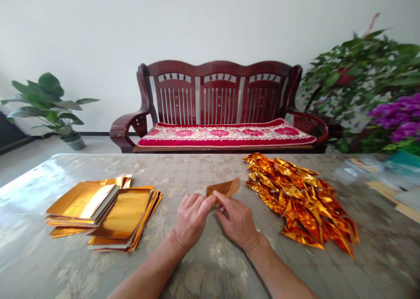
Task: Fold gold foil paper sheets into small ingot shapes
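Pinching curled gold paper sheet (pixel 228 187) between left hand (pixel 193 215) and right hand (pixel 239 220); hands close together, both clamped on its near-left end. Extending past both hands toward far right, over middle of tabletop (pixel 197 170). Well left of left hand: two side-by-side stacks of flat gold foil paper (pixel 124 211). Right of right hand, apart from it: heap of pointed, folded foil pieces (pixel 302 198). Beyond tabletop's far edge: dark red wooden bench (pixel 219 99) with floral seat mat (pixel 226 133).

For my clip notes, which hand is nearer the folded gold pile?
Right. The right hand is left of the folded gold pile; the left hand is farther left.
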`<state>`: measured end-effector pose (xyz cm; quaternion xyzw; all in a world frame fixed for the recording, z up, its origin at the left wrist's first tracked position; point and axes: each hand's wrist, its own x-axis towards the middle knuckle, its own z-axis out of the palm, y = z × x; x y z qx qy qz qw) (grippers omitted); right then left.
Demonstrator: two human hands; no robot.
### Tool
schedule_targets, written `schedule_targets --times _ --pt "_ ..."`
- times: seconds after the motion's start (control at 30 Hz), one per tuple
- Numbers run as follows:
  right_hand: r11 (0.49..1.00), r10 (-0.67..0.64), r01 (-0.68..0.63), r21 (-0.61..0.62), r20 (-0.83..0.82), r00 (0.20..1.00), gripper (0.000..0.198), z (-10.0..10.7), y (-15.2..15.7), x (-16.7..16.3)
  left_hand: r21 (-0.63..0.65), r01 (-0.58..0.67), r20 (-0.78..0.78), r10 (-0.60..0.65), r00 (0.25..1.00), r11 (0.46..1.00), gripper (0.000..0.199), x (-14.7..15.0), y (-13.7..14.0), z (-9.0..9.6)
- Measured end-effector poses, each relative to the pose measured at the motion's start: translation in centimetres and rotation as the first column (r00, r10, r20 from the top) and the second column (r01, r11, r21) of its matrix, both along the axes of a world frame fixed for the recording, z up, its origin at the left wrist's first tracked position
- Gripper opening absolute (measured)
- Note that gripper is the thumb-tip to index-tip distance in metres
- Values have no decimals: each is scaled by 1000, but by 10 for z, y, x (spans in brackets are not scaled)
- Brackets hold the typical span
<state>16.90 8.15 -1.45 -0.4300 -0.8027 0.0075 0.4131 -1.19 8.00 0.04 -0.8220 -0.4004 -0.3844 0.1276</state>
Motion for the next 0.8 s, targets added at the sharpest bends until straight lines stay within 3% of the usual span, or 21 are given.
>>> schedule_targets --times 0.13,0.23,0.37,0.5,0.57,0.63,0.7,0.8 --pt "988 4 -7 -152 -21 1000 15 0 1 1 -125 46 -10 -47 999 991 21 5 0 -1" --pt "963 -6 -43 -266 -181 983 16 -3 6 2 -309 -46 -47 33 998 950 19 -1 7 -2" --pt "949 -29 -66 -310 -294 955 13 -8 13 5 -459 -137 -74 116 991 878 16 -14 19 -6" --pt "951 -130 73 -301 -174 976 36 -4 12 8 -426 -188 -155 134 979 885 19 -18 21 -7" --pt "951 -216 195 -238 -65 974 55 2 8 8 -388 -205 -219 126 968 899 23 -16 19 -5" --pt "958 -233 236 -163 33 972 63 9 4 8 -372 -212 -260 118 958 904 26 -12 17 -3" --pt "969 -183 200 -142 124 975 58 13 1 7 -372 -206 -271 107 957 905 27 -9 15 -2" --pt "976 -101 141 -165 229 968 28 14 1 7 -392 -172 -252 74 965 904 28 -9 15 -3"
